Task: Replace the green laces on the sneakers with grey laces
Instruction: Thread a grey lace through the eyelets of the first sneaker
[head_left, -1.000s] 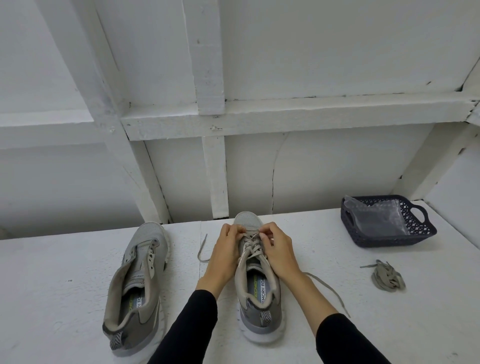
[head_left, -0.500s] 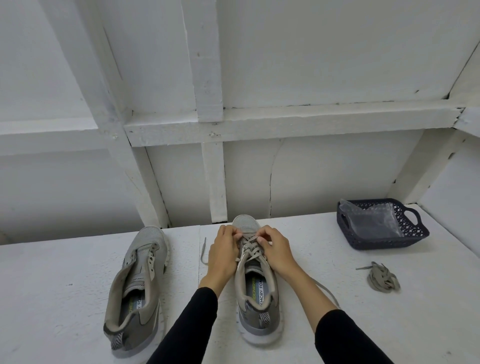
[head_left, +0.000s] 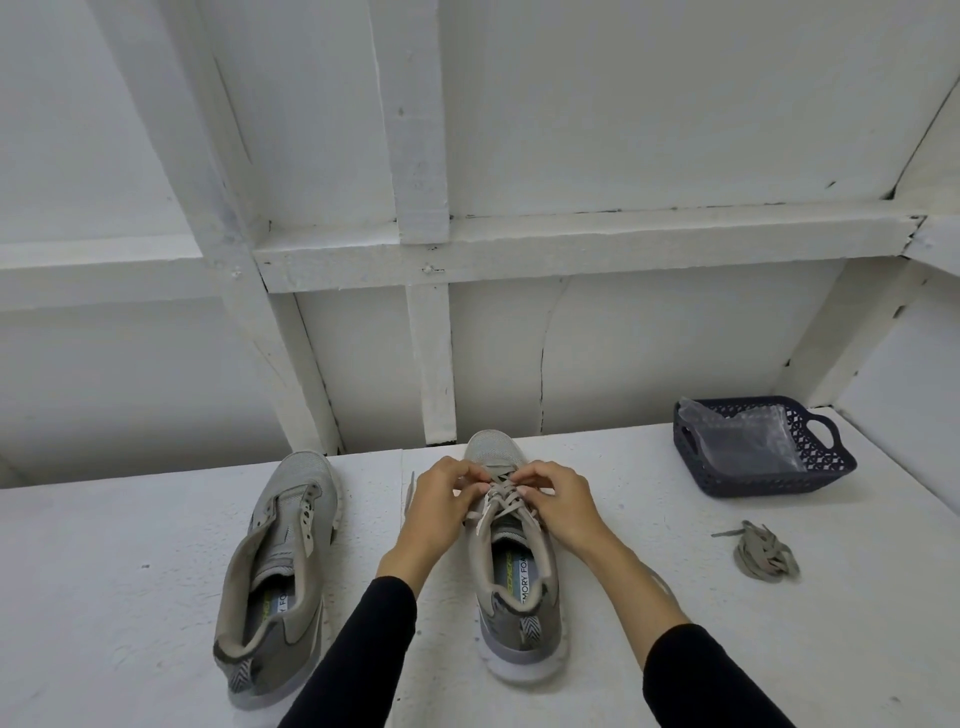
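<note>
Both hands are working at the toe end of the right-hand sneaker (head_left: 511, 561), which is standing on the white table (head_left: 130, 597) with its heel toward the person. The left hand (head_left: 441, 506) and the right hand (head_left: 558, 501) are curling their fingers around the lace (head_left: 501, 493) near the lowest eyelets and pinching it there, so the step in hand appears to be working the lace through the front rows. Its colour is reading as pale grey-beige, so I cannot tell whether it is the old lace or the new one. The other sneaker (head_left: 283, 571) is lying to the left with no lace in its eyelets, and a loose bundle of laces (head_left: 763, 556) is sitting near a dark basket (head_left: 727, 478). The next move probably calls for drawing the lace evenly without twisting it.
</note>
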